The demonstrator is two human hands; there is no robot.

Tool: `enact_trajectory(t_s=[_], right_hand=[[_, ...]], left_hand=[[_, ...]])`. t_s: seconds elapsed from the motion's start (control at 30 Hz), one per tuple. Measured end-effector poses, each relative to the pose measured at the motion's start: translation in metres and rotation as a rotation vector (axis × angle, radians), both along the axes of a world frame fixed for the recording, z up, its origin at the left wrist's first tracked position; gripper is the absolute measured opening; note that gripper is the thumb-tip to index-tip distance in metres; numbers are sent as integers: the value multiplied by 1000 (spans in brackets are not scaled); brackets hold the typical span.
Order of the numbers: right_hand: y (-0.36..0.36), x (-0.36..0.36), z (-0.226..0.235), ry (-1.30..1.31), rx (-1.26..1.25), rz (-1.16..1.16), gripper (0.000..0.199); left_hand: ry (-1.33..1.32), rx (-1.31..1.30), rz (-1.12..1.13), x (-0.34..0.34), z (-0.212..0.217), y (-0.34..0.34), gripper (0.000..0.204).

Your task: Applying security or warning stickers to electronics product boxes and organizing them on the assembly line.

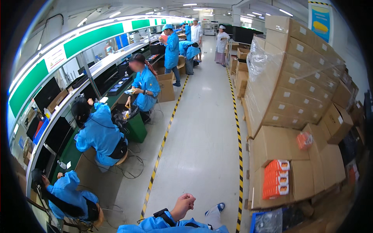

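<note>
My left hand (183,206) is at the bottom centre, held over the aisle floor. Its fingers are curled loosely inward, and I see nothing in them. A dark watch-like band (164,217) circles the wrist below a blue sleeve (145,225). My right hand does not show; more blue sleeve cloth lies along the lower edge. My foot in a blue sandal (220,206) is on the floor just right of the hand. The hand touches no object.
Yellow-black tape (164,149) edges the aisle (198,128). Seated people in blue (101,134) work at a bench (74,155) on the left, beside a green bin (136,130). Wrapped cartons (295,81) and orange boxes (276,179) stand right. Several people (172,52) stand ahead.
</note>
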State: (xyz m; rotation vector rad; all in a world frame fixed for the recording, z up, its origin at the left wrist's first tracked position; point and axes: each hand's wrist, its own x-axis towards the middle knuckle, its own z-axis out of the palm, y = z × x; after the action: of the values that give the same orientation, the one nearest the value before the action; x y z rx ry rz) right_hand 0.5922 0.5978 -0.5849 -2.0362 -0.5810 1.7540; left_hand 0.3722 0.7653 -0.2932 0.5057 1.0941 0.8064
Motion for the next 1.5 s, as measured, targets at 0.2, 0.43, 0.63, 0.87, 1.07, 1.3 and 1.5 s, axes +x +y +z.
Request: enact_trajectory(t_s=[0.2, 0.43, 0.63, 0.87, 1.07, 1.3, 1.5], right_hand=[[83, 220, -94, -356, 42, 537, 28], [410, 341, 26, -181, 146, -202, 14], [557, 330, 38, -30, 207, -115, 15], [593, 364, -16, 15, -53, 102, 31], [719, 362, 6, -69, -44, 217, 26], [846, 435, -13, -68, -94, 258, 21], [1032, 547, -24, -59, -101, -7, 18]], left_hand=[[-27, -24, 49, 86, 8, 97, 8], [-20, -40, 336, 125, 1, 216, 8], [-106, -86, 403, 150, -38, 358, 7], [-47, 0, 362, 194, 5, 555, 13], [-90, 43, 184, 248, -6, 685, 12], [-33, 8, 216, 325, -14, 830, 8], [-33, 110, 339, 357, 17, 942, 4]])
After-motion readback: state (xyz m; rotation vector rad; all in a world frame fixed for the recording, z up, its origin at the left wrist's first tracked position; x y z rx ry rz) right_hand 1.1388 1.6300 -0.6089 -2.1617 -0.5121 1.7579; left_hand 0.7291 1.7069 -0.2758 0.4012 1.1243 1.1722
